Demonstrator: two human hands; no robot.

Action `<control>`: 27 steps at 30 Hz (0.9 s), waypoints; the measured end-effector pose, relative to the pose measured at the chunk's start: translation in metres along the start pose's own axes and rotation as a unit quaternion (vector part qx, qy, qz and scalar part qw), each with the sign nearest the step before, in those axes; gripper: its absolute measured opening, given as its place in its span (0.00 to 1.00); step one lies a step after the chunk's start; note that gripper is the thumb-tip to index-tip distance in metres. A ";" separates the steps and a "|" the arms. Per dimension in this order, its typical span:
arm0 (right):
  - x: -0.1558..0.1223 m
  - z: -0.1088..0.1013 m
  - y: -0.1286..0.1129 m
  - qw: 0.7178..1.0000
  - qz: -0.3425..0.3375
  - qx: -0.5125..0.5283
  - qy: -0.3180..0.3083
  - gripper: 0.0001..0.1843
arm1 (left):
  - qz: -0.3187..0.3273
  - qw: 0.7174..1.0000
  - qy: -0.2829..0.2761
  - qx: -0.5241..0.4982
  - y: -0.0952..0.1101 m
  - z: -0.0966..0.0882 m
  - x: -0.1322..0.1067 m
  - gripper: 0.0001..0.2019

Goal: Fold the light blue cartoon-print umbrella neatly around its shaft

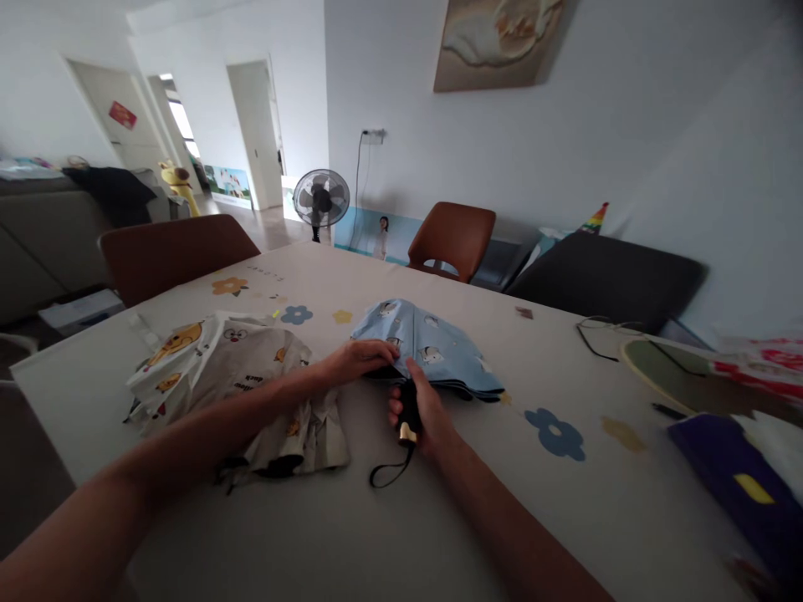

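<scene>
A light blue umbrella with white animal prints lies half folded on the table, its canopy pointing away from me. My right hand is wrapped round its black handle, which has a gold end and a black wrist strap. At the near left edge of the canopy, my left hand has its fingers closed on the blue cloth. Beneath and beside my left forearm lies a second umbrella, beige with yellow duck prints, loosely folded. Part of it is hidden by that arm.
The white table has printed flowers. To the right lie eyeglasses, a round green mat, a pen and a purple pack. Brown chairs and a black chair stand around it. Behind is a fan.
</scene>
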State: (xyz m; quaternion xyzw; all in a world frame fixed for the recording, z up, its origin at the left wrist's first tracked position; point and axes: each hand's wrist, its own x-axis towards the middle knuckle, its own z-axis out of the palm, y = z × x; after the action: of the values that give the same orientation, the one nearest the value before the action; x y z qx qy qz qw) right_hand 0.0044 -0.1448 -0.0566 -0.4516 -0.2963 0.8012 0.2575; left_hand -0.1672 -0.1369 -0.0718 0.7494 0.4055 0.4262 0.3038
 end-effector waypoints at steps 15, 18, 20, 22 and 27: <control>0.010 -0.006 0.005 0.999 -0.030 0.013 -0.024 0.15 | 0.006 0.999 -0.033 0.026 -0.002 -0.005 0.003 0.08; 0.010 -0.006 0.005 1.000 -0.020 -0.012 -0.018 0.16 | 0.017 0.998 -0.044 0.041 -0.003 -0.006 0.002 0.08; 0.010 -0.005 0.005 0.999 -0.012 -0.026 -0.019 0.17 | 0.022 0.998 -0.047 0.046 -0.002 -0.007 0.001 0.07; 0.009 -0.004 0.005 0.999 -0.016 -0.024 -0.019 0.16 | 0.010 0.998 -0.041 0.037 0.002 -0.008 -0.001 0.07; 0.008 -0.003 0.005 0.999 -0.021 -0.027 -0.015 0.16 | -0.047 0.997 0.051 0.037 0.010 -0.004 0.014 0.10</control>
State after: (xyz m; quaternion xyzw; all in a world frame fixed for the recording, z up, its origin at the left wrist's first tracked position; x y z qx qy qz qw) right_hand 0.0024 -0.1421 -0.0659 -0.4399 -0.3308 0.7942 0.2576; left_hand -0.1633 -0.1290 -0.0568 0.7175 0.4710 0.4334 0.2747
